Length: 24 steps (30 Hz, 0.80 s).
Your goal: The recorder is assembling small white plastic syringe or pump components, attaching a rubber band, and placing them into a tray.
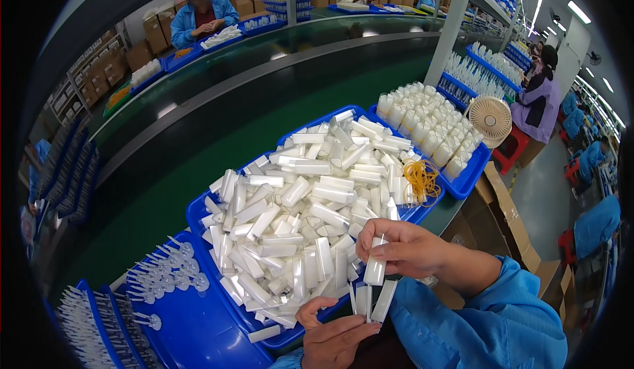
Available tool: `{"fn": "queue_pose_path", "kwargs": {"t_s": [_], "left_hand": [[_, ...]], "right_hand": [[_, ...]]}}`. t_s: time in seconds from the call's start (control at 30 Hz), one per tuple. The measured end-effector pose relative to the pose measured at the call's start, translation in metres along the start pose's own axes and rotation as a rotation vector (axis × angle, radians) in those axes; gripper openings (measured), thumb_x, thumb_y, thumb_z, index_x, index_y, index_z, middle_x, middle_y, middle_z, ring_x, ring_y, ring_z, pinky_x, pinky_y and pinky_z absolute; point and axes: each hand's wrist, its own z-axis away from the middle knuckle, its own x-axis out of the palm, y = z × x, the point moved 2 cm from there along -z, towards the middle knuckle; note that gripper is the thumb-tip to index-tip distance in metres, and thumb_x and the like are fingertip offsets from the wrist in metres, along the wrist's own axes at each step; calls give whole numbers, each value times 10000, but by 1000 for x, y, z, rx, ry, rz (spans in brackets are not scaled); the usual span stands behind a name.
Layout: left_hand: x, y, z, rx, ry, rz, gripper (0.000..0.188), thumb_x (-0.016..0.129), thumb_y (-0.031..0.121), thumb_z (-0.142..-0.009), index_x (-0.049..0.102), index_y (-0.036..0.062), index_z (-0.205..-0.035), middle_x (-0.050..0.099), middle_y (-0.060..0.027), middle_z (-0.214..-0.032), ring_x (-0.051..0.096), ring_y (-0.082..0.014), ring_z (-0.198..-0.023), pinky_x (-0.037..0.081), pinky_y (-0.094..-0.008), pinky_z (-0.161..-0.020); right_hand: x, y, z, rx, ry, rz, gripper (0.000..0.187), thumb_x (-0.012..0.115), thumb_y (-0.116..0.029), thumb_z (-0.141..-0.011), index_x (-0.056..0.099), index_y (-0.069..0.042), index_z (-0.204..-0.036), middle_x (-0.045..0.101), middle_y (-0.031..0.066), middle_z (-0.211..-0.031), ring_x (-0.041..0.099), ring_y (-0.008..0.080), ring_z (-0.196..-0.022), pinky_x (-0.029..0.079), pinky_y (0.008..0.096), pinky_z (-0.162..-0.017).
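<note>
My right hand is closed, pinching one white boxy tube between thumb and fingers. Just below it, my left hand grips a few similar tubes bunched upright at the fingertips. The tubes have clear plastic edges. Both hands are at the near right rim of a blue tray, heaped with many more loose white tubes. One tube lies by the tray's near edge, left of my left hand.
Yellow rubber bands lie on the heap's right side. Behind stand banded bundles of tubes and a beige fan. At left, a blue tray carries clear stemmed parts. Cardboard is at right; co-workers sit beyond the green conveyor.
</note>
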Motion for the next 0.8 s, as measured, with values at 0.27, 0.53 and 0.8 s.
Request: {"fn": "queue_pose_path", "kwargs": {"t_s": [0.27, 0.53, 0.8], "left_hand": [[2, -3, 4, -4, -2, 25, 132, 628, 51, -678, 695, 133, -757, 634, -22, -756, 559, -194, -721, 356, -409, -818], [-1, -5, 10, 88, -18, 4, 161, 598, 83, -685, 705, 160, -778, 630, 5, -809, 512, -221, -858, 334, -402, -842], [0, -7, 16, 132, -1, -49, 183, 614, 97, -657, 712, 168, -793, 627, 6, -841, 492, -261, -914, 338, -408, -837]], "right_hand": [[0, -10, 3, 29, -7, 483, 118, 495, -161, -911, 471, -59, -965, 519, 21, -860, 477, 69, -768, 385, 223, -644], [10, -33, 15, -92, -158, 913, 162, 457, -186, -929, 457, -26, -955, 523, 60, -843, 495, 129, -792, 406, 275, -705], [10, -25, 13, -97, -212, 862, 147, 465, -171, -917, 468, -25, -937, 530, 66, -856, 496, 151, -799, 395, 285, -727]]}}
